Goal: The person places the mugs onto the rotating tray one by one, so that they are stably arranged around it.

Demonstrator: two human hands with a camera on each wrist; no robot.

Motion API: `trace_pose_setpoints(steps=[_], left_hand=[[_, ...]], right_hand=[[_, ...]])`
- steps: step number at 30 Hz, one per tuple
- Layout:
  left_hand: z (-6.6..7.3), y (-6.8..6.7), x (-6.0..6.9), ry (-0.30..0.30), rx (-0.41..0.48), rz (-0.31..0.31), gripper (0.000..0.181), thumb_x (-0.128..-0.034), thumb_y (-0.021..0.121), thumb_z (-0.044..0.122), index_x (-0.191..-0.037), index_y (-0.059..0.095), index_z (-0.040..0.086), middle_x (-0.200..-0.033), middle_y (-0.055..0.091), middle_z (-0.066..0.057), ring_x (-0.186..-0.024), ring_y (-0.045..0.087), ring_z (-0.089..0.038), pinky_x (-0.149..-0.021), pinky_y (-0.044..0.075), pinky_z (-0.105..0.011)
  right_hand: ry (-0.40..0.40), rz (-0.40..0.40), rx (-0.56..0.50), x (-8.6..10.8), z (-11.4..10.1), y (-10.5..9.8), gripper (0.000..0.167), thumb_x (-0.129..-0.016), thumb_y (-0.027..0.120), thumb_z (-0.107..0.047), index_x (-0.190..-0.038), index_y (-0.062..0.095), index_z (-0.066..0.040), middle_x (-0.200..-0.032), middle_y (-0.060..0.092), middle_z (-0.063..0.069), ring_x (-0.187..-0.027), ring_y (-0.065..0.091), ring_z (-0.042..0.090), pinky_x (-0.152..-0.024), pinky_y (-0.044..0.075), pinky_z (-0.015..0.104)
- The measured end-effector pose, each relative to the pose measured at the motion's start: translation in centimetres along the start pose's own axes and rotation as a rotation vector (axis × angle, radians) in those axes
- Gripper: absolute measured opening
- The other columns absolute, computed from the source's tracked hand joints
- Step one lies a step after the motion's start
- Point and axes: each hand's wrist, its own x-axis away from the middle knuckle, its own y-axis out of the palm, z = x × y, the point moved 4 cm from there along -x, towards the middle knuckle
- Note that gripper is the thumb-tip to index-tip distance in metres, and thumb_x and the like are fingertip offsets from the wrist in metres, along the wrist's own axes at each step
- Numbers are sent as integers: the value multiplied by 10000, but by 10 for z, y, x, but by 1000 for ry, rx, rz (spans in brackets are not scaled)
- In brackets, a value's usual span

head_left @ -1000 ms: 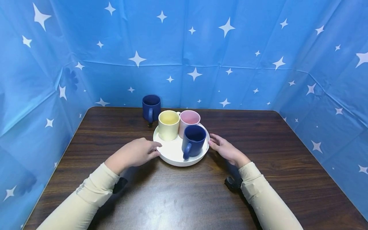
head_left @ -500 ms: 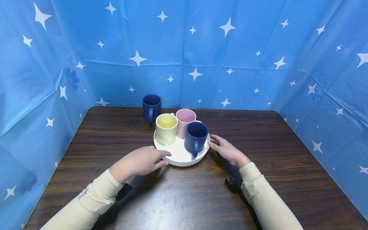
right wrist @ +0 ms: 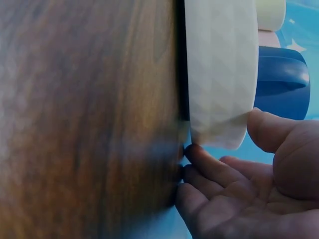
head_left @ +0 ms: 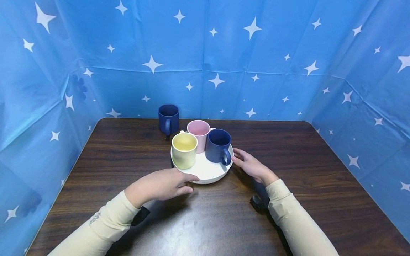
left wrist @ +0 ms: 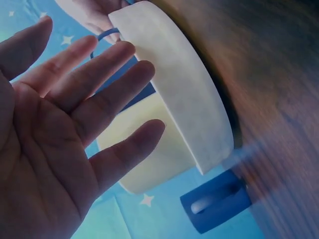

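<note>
**A round, shallow white tray with a faceted side (head_left: pixel 208 172), loaded on a dark brown wood-grain table (head_left: pixel 304 170)**

The tray lies in the far half of the table, between 2 forearms in long cream sleeves (head_left: pixel 102 220). The left forearm slants in from the lower left of the head view, bringing the left hand (head_left: pixel 162 185) to the near-left rim. The right forearm rises from the lower right and angles inward, with the right hand (head_left: pixel 252 167) at the tray's right side.

The left hand is wide, its fingers nearly straight and spread; whether their tips touch the rim cannot be told. The right hand is loosely parted, thumb at the rim and fingers low beside the wall.

There are 4 mugs, all upright. On the tray stand 3: 1 pale yellow cylindrical mug (head_left: pixel 183 158) at left, 1 pink cylindrical mug (head_left: pixel 201 143) at the back and 1 dark blue cylindrical mug (head_left: pixel 214 151) at right. A 2nd dark blue mug (head_left: pixel 163 124) stands on the table, behind and left of the tray.

Blue sheeting with white 4-pointed stars (head_left: pixel 272 46) hangs behind.
</note>
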Motion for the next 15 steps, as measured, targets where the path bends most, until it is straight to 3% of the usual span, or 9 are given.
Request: trace_pose_setpoints(steps=[5, 10, 13, 15], left_hand=[[1, -9, 6, 33, 60, -9, 410, -1052, 573, 316, -1376, 620, 70, -1290, 683, -84, -1182, 648, -253, -1014, 507, -457], [-5, -36, 7, 115, 227, 5, 387, -1070, 541, 295, -1396, 603, 95, -1256, 704, -50, -1150, 663, -175, -985, 531, -423], [-18, -56, 5, 114, 263, 84, 353, -1070, 544, 276, -1374, 625, 118, -1187, 727, 23, -1090, 667, -119, -939, 541, -383], [-31, -69, 3, 71, 264, 156, 337, -1065, 554, 273, -1344, 649, 112, -1130, 737, 64, -1053, 668, -108, -918, 534, -374]], right_hand=[[-4, 0, 23, 1, -1, 0, 627, -1094, 470, -296, -1639, 185, -173, -1672, 205, 148, -1532, 182, 352, -1201, 219, 580], [3, -9, 6, 0, -1, -1, 641, -1097, 466, -283, -1647, 143, -220, -1682, 165, 143, -1533, 171, 351, -1200, 221, 576], [2, -4, 8, 0, 0, -1, 635, -1096, 470, -284, -1645, 156, -229, -1686, 158, 130, -1539, 146, 342, -1204, 208, 578], [7, 3, 20, 0, 0, -1, 626, -1093, 474, -302, -1641, 181, -234, -1692, 146, 103, -1547, 109, 328, -1208, 188, 584]])
